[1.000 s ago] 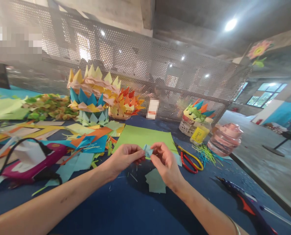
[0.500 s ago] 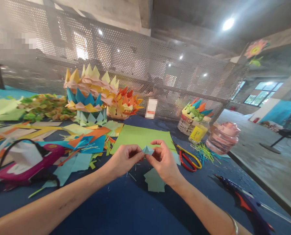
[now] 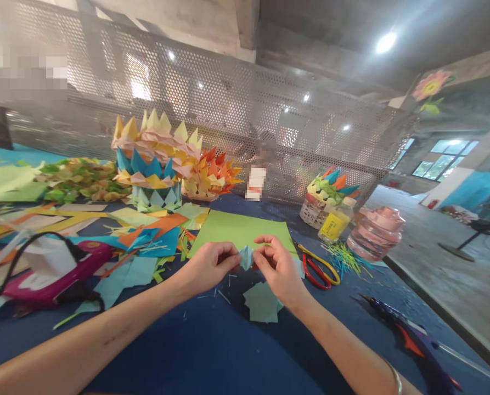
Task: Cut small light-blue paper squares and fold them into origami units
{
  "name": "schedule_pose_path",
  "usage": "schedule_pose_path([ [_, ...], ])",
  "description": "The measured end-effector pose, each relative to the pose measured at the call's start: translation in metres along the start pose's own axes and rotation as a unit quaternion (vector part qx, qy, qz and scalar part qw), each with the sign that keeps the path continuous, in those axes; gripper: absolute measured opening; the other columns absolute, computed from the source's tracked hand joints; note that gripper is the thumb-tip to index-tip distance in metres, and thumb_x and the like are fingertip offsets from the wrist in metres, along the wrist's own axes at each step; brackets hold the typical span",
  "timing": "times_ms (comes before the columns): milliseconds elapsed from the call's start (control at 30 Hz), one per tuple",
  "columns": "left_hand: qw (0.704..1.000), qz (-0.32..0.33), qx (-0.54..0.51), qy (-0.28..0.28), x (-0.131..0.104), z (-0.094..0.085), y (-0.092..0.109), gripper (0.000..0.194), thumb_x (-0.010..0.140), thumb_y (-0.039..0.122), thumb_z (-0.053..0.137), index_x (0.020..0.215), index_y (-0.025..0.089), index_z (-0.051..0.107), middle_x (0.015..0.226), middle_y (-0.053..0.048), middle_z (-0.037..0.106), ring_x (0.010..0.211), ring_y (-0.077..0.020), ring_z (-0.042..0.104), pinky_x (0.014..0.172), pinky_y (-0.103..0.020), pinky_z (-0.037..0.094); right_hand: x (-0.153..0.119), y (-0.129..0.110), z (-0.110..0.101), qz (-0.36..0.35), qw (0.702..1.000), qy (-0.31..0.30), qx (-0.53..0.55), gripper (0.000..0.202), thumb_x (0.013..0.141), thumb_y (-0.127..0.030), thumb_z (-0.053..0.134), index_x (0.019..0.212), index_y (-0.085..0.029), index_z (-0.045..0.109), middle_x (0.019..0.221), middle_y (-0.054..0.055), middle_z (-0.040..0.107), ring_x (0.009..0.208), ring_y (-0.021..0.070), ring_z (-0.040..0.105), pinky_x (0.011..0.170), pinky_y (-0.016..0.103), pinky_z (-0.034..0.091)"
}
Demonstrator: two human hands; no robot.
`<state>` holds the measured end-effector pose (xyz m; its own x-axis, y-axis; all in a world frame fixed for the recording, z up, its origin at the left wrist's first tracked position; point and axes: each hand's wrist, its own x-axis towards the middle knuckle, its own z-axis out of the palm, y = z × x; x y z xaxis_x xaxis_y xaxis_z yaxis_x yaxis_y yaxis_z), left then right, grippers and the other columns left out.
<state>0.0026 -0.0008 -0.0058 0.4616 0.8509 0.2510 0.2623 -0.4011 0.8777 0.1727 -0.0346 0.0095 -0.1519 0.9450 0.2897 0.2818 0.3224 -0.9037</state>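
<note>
A small folded light-blue paper (image 3: 246, 258) is pinched between my two hands over the front edge of a green sheet (image 3: 245, 227). My left hand (image 3: 208, 269) grips its left side with thumb and forefinger. On its right side, my right hand (image 3: 278, 273) holds it between thumb and fingers, with one finger raised. Pale blue-green paper squares (image 3: 263, 304) lie in a loose stack on the dark blue table just below my hands.
Scissors (image 3: 319, 267), a pink bottle (image 3: 375, 234), a yellow-labelled bottle (image 3: 333, 224) and a glue gun (image 3: 409, 334) are at right. Folded-paper crowns (image 3: 156, 170) stand behind. Paper strips and a magenta power strip (image 3: 57, 277) lie at left.
The folded paper has turned between my fingers and now shows a taller shape with a point downward. My hands stay almost in place, and the view has shifted slightly.
</note>
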Motion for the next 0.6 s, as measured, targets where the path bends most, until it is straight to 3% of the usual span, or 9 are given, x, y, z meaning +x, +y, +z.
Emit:
schedule_pose_path([
  [167, 0.993, -0.047, -0.105, 0.01, 0.001, 0.0, 0.006, 0.026, 0.074, 0.04, 0.051, 0.064, 0.016, 0.053, 0.054, 0.003, 0.051, 0.052, -0.0097, 0.046, 0.052, -0.021, 0.036, 0.001, 0.006, 0.002, 0.001, 1.0, -0.004, -0.003, 0.016, 0.08, -0.025, 0.052, 0.092, -0.02, 0.044, 0.063, -0.004, 0.052, 0.055, 0.0095, 0.049, 0.054, 0.022, 0.039],
  [367, 0.975, -0.119, -0.188, 0.016, 0.0, 0.0, 0.016, 0.03, 0.073, 0.043, 0.054, 0.064, 0.015, 0.053, 0.054, 0.004, 0.05, 0.053, -0.0084, 0.046, 0.054, -0.021, 0.037, 0.0, 0.007, 0.005, -0.014, 0.999, -0.049, -0.014, 0.009, 0.079, -0.025, 0.054, 0.084, -0.018, 0.053, 0.069, 0.0, 0.056, 0.062, 0.0107, 0.053, 0.059, 0.023, 0.043],
  [600, 0.969, -0.116, -0.219, -0.017, -0.002, 0.001, 0.011, 0.027, 0.065, 0.04, 0.064, 0.072, 0.015, 0.057, 0.066, 0.001, 0.057, 0.058, -0.0088, 0.05, 0.056, -0.021, 0.04, 0.001, 0.006, 0.004, -0.002, 1.0, 0.011, -0.02, 0.017, 0.078, -0.028, 0.055, 0.091, -0.017, 0.054, 0.073, 0.002, 0.06, 0.064, 0.0116, 0.055, 0.058, 0.023, 0.044],
])
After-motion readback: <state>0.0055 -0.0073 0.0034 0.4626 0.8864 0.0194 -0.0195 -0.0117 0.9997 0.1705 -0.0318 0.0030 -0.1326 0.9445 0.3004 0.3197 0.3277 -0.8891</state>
